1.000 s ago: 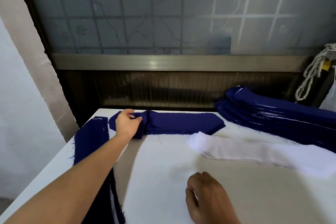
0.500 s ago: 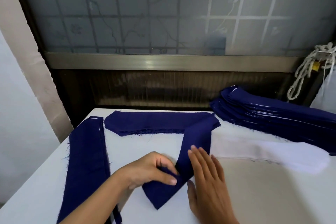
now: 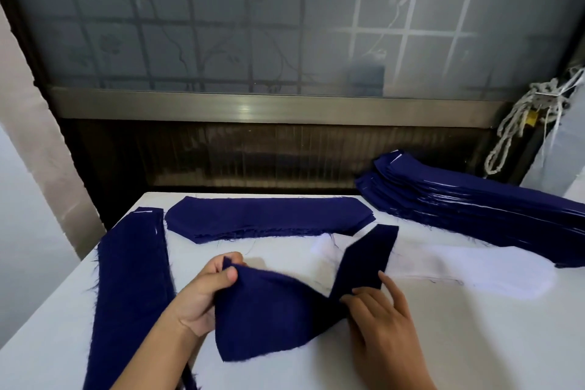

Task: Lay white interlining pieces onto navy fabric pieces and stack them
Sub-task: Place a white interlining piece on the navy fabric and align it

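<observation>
Fingers of the left hand (image 3: pixel 202 298) pinch the navy piece (image 3: pixel 272 320); right hand (image 3: pixel 383 323) fingers, nearly straight, press it.

The work surface is a white table (image 3: pixel 474 342) with a flat top, set against a dark wall below a window. Five groups of fabric lie on it. Along the left edge, a long navy strip stack (image 3: pixel 133 279) runs from the back toward the front. At the back centre, a flat navy pile (image 3: pixel 262 215) with frayed edges lies crosswise. At the back right, a tall navy stack (image 3: pixel 474 203) extends to the right edge, with thin white edges visible between its layers. Just in front of that stack lies the white interlining pile (image 3: pixel 474 266). Near the front centre, a single navy piece (image 3: pixel 272 317) is bent and partly raised; its far end overlaps the left end of the interlining.
</observation>
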The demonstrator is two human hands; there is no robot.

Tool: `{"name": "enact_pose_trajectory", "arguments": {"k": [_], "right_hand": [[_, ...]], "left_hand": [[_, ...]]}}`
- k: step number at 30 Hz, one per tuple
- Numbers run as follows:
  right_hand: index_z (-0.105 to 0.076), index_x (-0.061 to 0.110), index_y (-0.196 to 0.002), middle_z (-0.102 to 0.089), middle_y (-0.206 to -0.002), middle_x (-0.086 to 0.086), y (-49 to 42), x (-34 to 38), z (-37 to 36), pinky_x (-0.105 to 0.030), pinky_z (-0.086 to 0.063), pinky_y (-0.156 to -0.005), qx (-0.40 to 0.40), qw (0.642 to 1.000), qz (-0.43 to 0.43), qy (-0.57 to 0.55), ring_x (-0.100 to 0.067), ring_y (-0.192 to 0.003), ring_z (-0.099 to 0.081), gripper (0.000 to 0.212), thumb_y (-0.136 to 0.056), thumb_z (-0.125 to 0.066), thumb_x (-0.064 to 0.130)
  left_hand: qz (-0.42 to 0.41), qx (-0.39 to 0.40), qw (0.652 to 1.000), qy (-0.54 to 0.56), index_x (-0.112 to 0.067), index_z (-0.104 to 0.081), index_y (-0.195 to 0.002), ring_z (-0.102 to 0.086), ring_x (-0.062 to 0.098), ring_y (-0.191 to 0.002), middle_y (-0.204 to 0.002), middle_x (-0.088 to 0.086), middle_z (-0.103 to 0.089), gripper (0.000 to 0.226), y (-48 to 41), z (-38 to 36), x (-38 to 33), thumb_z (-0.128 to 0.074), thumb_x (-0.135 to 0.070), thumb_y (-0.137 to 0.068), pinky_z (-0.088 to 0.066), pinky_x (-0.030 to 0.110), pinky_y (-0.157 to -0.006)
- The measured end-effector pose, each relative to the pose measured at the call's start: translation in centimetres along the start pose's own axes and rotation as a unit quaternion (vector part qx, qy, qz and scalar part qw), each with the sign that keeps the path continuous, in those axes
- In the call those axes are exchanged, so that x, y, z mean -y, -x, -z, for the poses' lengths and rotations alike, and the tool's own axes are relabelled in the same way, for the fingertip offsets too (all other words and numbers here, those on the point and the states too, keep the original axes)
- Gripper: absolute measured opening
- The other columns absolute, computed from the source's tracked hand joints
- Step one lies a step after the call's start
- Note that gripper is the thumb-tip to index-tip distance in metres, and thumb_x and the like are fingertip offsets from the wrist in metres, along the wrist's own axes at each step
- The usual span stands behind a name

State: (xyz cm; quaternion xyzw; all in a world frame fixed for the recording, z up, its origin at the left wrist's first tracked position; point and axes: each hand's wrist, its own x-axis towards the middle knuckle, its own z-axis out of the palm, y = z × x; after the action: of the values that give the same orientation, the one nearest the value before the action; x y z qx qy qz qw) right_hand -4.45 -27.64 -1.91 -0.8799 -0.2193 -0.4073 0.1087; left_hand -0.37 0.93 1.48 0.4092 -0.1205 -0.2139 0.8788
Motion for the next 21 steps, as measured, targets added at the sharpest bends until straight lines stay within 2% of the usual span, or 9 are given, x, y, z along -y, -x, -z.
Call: {"name": "enact_pose_trajectory", "arguments": {"k": [2,3,6,8,10,12,15,18,21], "right_hand": [[-0.076,0.009,-0.089,-0.070,-0.081,-0.001,0.2,-2.7,1.6,-0.048,-0.038,-0.103,0.005,0.999,-0.042,0.027,-0.021,-0.082,-0.070,0.026,-0.081,-0.050,0.009],[-0.075,0.007,-0.091,-0.072,-0.083,-0.003,0.5,-4.3,2.5,-0.045,-0.037,-0.105,0.002,0.996,-0.076,0.041,-0.023,-0.083,-0.069,0.027,-0.083,-0.050,0.012],[-0.072,0.004,-0.101,-0.071,-0.084,-0.007,1.8,-8.3,5.0,-0.044,-0.031,-0.107,-0.015,0.973,-0.227,0.031,-0.030,-0.092,-0.063,0.025,-0.087,-0.055,0.017],[-0.068,0.012,-0.106,-0.069,-0.087,-0.008,2.6,-9.7,6.0,-0.042,-0.036,-0.104,-0.037,0.936,-0.350,-0.029,-0.035,-0.100,-0.057,0.020,-0.086,-0.069,0.008],[-0.062,0.029,-0.106,-0.066,-0.090,-0.003,2.8,-10.3,6.5,-0.024,-0.043,-0.088,-0.081,0.884,-0.446,-0.117,-0.031,-0.096,-0.058,0.034,-0.083,-0.073,0.007],[-0.057,0.039,-0.106,-0.064,-0.092,-0.003,2.6,-10.3,6.6,-0.025,-0.043,-0.078,-0.115,0.834,-0.511,-0.173,-0.024,-0.091,-0.058,0.036,-0.084,-0.072,0.014],[-0.054,0.035,-0.110,-0.060,-0.088,-0.003,2.6,-10.5,6.3,-0.042,-0.041,-0.089,-0.101,0.820,-0.547,-0.135,-0.029,-0.089,-0.055,0.036,-0.085,-0.068,0.014],[-0.052,0.020,-0.119,-0.064,-0.094,-0.004,2.4,-10.9,6.4,-0.046,-0.032,-0.096,-0.048,0.824,-0.561,-0.061,-0.035,-0.097,-0.056,0.045,-0.079,-0.062,0.001],[-0.057,0.011,-0.121,-0.061,-0.113,-0.013,2.1,-10.5,6.5,-0.049,-0.030,-0.099,-0.041,0.840,-0.540,0.031,-0.038,-0.107,-0.051,0.051,-0.073,-0.059,-0.006]], "left_hand": [[-0.041,-0.162,0.985,-0.045,-0.015,-0.065,-0.076,-0.068,0.022,-0.069,-0.079,0.014,-0.069,0.017,0.0,0.5,0.2,-0.078,-0.004,-0.072,-0.058,0.030,-0.062],[-0.052,-0.190,0.979,-0.051,-0.013,-0.069,-0.081,-0.070,0.025,-0.075,-0.087,0.017,-0.071,0.008,-0.1,0.6,0.1,-0.075,-0.012,-0.075,-0.060,0.033,-0.066],[-0.084,-0.259,0.957,-0.101,-0.003,-0.071,-0.098,-0.072,0.031,-0.088,-0.101,0.021,-0.073,0.030,-0.9,0.3,0.3,-0.078,-0.021,-0.076,-0.061,0.035,-0.070],[-0.115,-0.310,0.930,-0.160,-0.004,-0.073,-0.091,-0.074,0.031,-0.087,-0.097,0.020,-0.074,0.027,-1.2,-0.1,0.4,-0.083,-0.020,-0.072,-0.061,0.033,-0.066],[-0.128,-0.335,0.899,-0.251,-0.009,-0.075,-0.081,-0.073,0.032,-0.083,-0.088,0.016,-0.075,0.014,-1.4,-0.3,0.9,-0.083,-0.019,-0.075,-0.060,0.032,-0.064],[-0.132,-0.353,0.855,-0.355,-0.014,-0.075,-0.075,-0.071,0.025,-0.077,-0.079,0.008,-0.075,0.011,-1.7,0.1,1.6,-0.082,-0.020,-0.080,-0.056,0.024,-0.060],[-0.116,-0.381,0.767,-0.503,-0.032,-0.073,-0.068,-0.067,0.004,-0.071,-0.074,-0.014,-0.073,0.016,-1.7,0.1,2.3,-0.083,-0.028,-0.079,-0.047,0.016,-0.057],[-0.140,-0.410,0.667,-0.606,-0.039,-0.063,-0.083,-0.060,0.003,-0.075,-0.080,-0.021,-0.066,0.020,-1.6,0.2,2.6,-0.082,-0.035,-0.077,-0.043,0.022,-0.064],[-0.178,-0.411,0.633,-0.632,-0.037,-0.059,-0.094,-0.054,0.007,-0.082,-0.087,-0.018,-0.059,0.023,-1.5,0.3,2.6,-0.078,-0.033,-0.081,-0.044,0.029,-0.068]]}}
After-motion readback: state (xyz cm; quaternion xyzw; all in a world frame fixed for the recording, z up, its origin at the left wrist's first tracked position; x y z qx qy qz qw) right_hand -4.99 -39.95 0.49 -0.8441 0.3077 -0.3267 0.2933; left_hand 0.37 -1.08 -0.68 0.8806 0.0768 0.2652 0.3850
